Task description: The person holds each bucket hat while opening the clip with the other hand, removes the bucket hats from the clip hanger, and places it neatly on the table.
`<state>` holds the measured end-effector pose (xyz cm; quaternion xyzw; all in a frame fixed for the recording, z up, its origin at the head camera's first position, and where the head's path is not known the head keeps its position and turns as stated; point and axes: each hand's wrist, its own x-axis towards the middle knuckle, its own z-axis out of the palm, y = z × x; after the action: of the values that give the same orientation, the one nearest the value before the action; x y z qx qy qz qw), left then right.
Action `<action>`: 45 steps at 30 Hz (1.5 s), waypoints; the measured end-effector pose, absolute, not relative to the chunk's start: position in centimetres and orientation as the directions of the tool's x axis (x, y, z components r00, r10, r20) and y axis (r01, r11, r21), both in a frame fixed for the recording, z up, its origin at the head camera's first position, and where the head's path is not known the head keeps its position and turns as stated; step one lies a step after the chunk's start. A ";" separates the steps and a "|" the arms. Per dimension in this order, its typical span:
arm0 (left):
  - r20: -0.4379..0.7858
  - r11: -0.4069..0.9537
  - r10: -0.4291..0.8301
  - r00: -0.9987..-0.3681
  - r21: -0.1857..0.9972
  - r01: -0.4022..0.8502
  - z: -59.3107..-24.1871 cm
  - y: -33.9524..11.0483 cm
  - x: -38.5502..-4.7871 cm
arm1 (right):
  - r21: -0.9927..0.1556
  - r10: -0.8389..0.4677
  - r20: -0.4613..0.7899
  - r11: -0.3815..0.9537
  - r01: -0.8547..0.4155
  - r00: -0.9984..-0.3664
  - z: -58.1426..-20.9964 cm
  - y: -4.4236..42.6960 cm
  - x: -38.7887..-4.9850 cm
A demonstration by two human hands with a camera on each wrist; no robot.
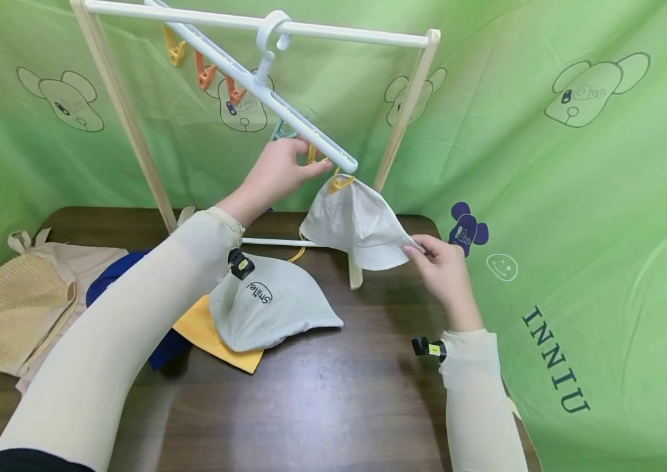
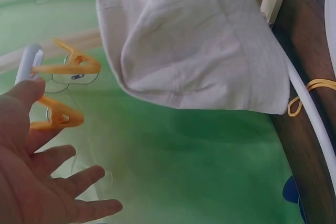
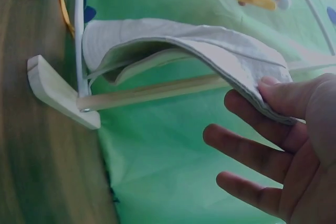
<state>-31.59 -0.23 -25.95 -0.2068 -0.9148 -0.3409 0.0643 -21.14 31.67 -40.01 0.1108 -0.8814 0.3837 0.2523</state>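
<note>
A pale bucket hat [image 1: 363, 223] hangs tilted beside the white clip hanger [image 1: 304, 128]. My right hand [image 1: 442, 272] pinches its brim between thumb and forefinger, the other fingers spread, as the right wrist view shows. At the hanger's low end my left hand [image 1: 277, 174] pinches a yellow clip [image 2: 60, 115] between thumb and forefinger, its other fingers loose. Another yellow clip [image 2: 79, 64] sits beside it, close to the hat's upper edge. Whether that clip grips the fabric, I cannot tell.
The hanger hooks over a rack's white bar [image 1: 345, 31] and slopes down rightward. Orange clips [image 1: 205, 72] hang on its far half. On the brown table [image 1: 310, 406] lie a grey "Smile" hat [image 1: 277, 301], a yellow item [image 1: 215, 334], a blue item [image 1: 112, 275] and a straw hat [image 1: 12, 311].
</note>
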 end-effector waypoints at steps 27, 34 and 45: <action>0.243 0.698 0.346 -0.906 0.579 0.422 -27.3 -1.8 -30.2 | -0.426 -0.064 0.629 0.806 -0.412 -0.775 -37.3 31.2 -19.4; 0.258 0.684 0.362 -0.896 0.580 0.443 -27.7 -2.5 -30.0 | -0.428 -0.067 0.627 0.803 -0.414 -0.776 -37.0 31.4 -19.4; 0.271 0.651 0.382 -0.884 0.599 0.465 -28.4 -3.4 -28.8 | -0.407 -0.051 0.636 0.825 -0.391 -0.770 -35.9 32.4 -18.3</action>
<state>-28.80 -3.41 -28.37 -0.2334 -0.9067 -0.3461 0.0604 -18.33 32.40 -35.91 0.1224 -0.9015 0.2689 0.3163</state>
